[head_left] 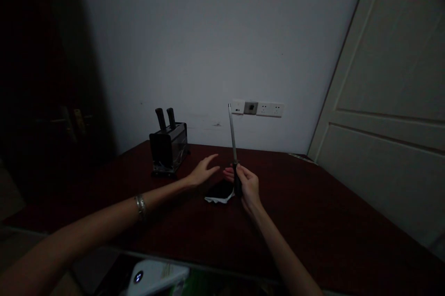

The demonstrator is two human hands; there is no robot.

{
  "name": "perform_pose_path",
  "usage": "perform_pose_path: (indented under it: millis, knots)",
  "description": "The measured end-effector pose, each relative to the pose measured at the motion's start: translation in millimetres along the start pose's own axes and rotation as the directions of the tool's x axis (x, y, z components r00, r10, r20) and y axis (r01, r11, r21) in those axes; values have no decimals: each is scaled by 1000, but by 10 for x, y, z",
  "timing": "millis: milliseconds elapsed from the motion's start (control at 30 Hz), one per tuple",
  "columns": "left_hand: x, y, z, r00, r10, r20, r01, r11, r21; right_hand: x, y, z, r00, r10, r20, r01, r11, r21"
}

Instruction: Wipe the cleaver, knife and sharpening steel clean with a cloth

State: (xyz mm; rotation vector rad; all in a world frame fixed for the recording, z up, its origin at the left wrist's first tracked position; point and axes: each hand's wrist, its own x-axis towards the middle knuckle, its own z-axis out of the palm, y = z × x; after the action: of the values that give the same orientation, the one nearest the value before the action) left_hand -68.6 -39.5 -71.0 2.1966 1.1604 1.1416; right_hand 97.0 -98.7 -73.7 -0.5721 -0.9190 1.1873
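My right hand [248,184] grips the black handle of a honing steel [232,131], whose long metal rod points up and leans slightly left. To its left, my left hand [204,171] is held out over the table with thumb and fingers apart, holding nothing. On the table between and below my hands lies a flat dark item with a ragged white edge [219,200]; its kind is hard to make out. A knife block [169,150] with a dark, shiny body stands beyond my left hand, with two black-handled knives [166,119] upright in it.
The dark red table [295,212] runs back to a pale wall [215,45] with sockets [270,109]. A white panelled door [389,115] stands on the right. Below the table's front edge lies a white device [156,277] with a lit display.
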Motion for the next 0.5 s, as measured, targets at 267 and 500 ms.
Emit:
perform_pose_path:
  millis: [267,500]
  knots:
    - [3,947,-783,790,575,-211,-526,813,248,-179,-466,290,970,231,81,-239,965,108]
    - [-371,1520,-866,528,777,343,-849,489,200,-226,-689,426,960,237,148,-259,954,151]
